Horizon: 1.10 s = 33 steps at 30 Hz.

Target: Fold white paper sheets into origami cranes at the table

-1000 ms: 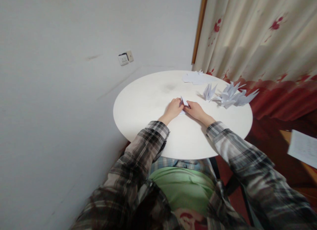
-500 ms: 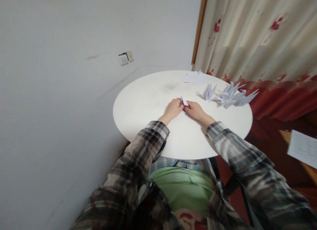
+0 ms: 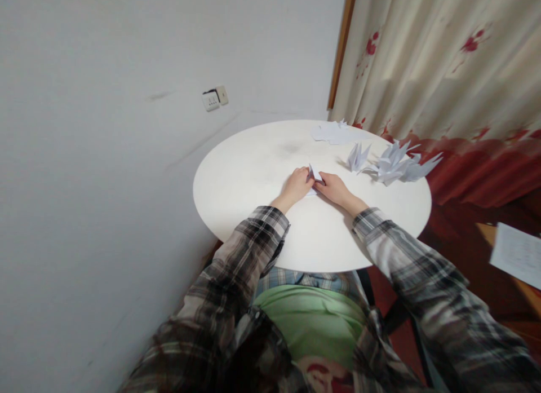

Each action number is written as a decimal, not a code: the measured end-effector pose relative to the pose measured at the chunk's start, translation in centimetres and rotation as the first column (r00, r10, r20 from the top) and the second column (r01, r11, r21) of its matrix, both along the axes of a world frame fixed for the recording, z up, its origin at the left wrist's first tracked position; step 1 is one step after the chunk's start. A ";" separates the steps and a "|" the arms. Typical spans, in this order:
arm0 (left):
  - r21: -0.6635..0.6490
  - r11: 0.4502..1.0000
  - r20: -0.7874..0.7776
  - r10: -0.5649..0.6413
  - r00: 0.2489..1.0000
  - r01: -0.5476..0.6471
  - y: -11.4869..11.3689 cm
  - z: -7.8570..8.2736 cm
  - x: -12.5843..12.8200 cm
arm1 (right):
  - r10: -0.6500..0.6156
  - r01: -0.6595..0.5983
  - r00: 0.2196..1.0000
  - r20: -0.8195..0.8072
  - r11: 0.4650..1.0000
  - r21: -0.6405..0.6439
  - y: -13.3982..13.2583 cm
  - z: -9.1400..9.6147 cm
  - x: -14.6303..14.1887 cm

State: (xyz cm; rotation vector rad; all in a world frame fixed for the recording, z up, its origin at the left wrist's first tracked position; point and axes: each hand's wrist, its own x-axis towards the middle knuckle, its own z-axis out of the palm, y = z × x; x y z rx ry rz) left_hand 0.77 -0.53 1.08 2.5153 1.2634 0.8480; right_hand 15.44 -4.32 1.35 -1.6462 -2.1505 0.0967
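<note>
A small folded piece of white paper [image 3: 313,172] is held between my two hands over the middle of the round white table [image 3: 236,179]. My left hand [image 3: 297,184] grips its left side with the fingers closed. From the other side, my right hand [image 3: 333,186] pinches it, fingers curled. One pointed flap stands up between the fingertips, and a bit of paper shows beneath them near the tabletop. The hands cover most of the folds. A folded paper crane [image 3: 357,158] stands to the right, beyond my right hand.
Several more paper cranes [image 3: 391,166] cluster near the table's right edge. Flat white paper sheets [image 3: 332,133] lie at the far edge. A wall with a socket [image 3: 211,101] borders the left, a curtain [image 3: 422,60] the far right. A printed sheet [image 3: 518,252] rests lower right.
</note>
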 end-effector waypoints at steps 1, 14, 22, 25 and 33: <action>0.001 1.000 0.002 -0.001 1.000 0.001 0.0 0.0 0.0 | 0.001 -0.001 1.000 -0.002 1.000 -0.002 0.0 0.0 0.0; -0.010 1.000 -0.005 -0.010 1.000 0.010 -0.2 0.2 0.0 | 0.003 -0.004 1.000 -0.011 1.000 -0.014 -0.2 0.2 0.0; -0.013 1.000 -0.006 -0.012 1.000 0.012 -0.1 0.1 0.1 | -0.007 0.008 1.000 0.008 1.000 -0.028 -0.3 0.4 -0.2; -0.012 1.000 -0.006 -0.008 1.000 0.008 -0.1 0.1 0.1 | -0.009 0.009 1.000 0.007 1.000 -0.027 -0.4 0.4 -0.2; -0.026 1.000 -0.005 0.003 1.000 -0.003 -0.1 0.1 0.0 | -0.008 0.009 1.000 0.014 1.000 -0.010 -0.3 0.3 -0.1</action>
